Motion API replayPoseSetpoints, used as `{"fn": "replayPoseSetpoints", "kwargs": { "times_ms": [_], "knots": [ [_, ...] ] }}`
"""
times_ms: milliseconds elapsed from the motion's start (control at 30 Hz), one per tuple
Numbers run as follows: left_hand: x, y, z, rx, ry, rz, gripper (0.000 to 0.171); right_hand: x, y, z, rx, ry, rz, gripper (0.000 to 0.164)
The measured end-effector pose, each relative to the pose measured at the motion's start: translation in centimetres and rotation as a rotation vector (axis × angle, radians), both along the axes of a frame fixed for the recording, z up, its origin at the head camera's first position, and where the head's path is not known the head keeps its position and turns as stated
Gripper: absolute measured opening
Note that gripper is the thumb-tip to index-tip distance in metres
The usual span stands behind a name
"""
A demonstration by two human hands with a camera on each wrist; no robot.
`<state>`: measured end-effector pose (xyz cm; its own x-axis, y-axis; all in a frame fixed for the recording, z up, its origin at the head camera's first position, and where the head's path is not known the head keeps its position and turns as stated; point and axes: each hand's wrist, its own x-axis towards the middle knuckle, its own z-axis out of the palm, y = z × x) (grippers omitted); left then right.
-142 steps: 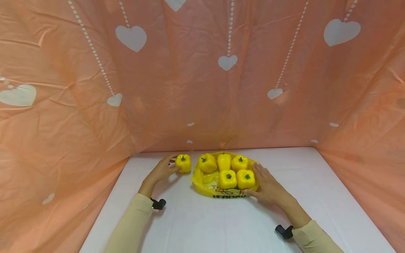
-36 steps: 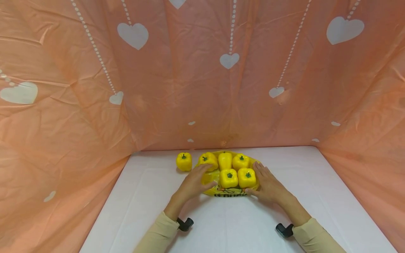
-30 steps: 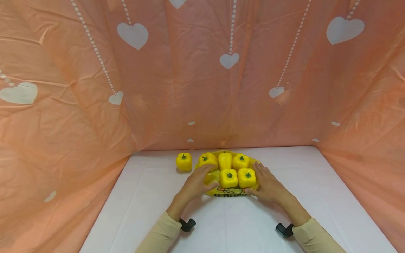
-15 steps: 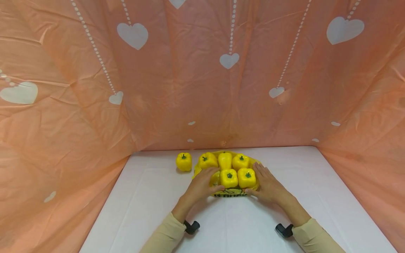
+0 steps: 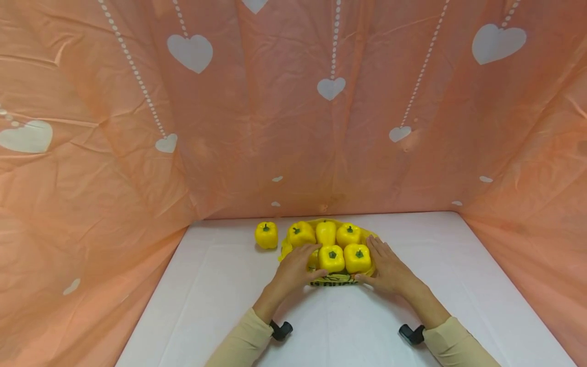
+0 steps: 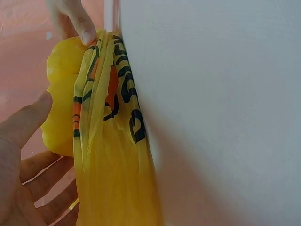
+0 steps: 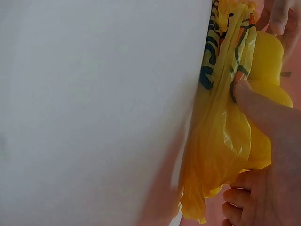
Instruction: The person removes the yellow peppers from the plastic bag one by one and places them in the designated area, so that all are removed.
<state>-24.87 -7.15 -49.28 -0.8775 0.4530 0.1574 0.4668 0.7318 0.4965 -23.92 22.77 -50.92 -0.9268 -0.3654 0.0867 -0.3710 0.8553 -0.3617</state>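
A yellow plastic bag (image 5: pixel 337 279) with dark lettering lies on the white table, its rim open around several yellow bell peppers (image 5: pixel 331 259) with green stems. My left hand (image 5: pixel 293 267) reaches over the bag's left side, thumb and fingers spread on either side of the front bell pepper. In the left wrist view the thumb (image 6: pixel 30 115) lies against a yellow pepper and the fingers extend below it. My right hand (image 5: pixel 390 267) holds the bag's right end; the right wrist view shows its thumb (image 7: pixel 251 99) on the plastic and its fingers curled at the far side.
One more yellow bell pepper (image 5: pixel 266 235) stands on the white table (image 5: pixel 330 331) left of the bag. A peach curtain (image 5: pixel 284 127) with white hearts closes in the back and both sides. A black wrist camera (image 5: pixel 282 331) sits at each wrist.
The left hand let go of the lone bell pepper left of the bag, then moved right over the bag to the front bell pepper. The right hand stays on the bag.
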Motion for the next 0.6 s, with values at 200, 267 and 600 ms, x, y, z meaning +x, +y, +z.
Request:
{"fn": "replayPoseSetpoints", "kwargs": {
  "times_ms": [200,267,600],
  "knots": [
    [0.1,0.4,-0.1,-0.014,0.008,0.029,0.076,0.1,0.0,0.0,-0.008,0.001,-0.002,0.114],
    [0.0,0.5,-0.1,-0.015,0.006,0.042,0.076,0.0,0.0,0.0,-0.009,0.002,-0.003,0.113],
    [-0.1,1.2,-0.3,-0.018,-0.017,0.095,0.074,0.1,0.0,-0.1,-0.011,-0.001,-0.006,0.114]
  ]
}}
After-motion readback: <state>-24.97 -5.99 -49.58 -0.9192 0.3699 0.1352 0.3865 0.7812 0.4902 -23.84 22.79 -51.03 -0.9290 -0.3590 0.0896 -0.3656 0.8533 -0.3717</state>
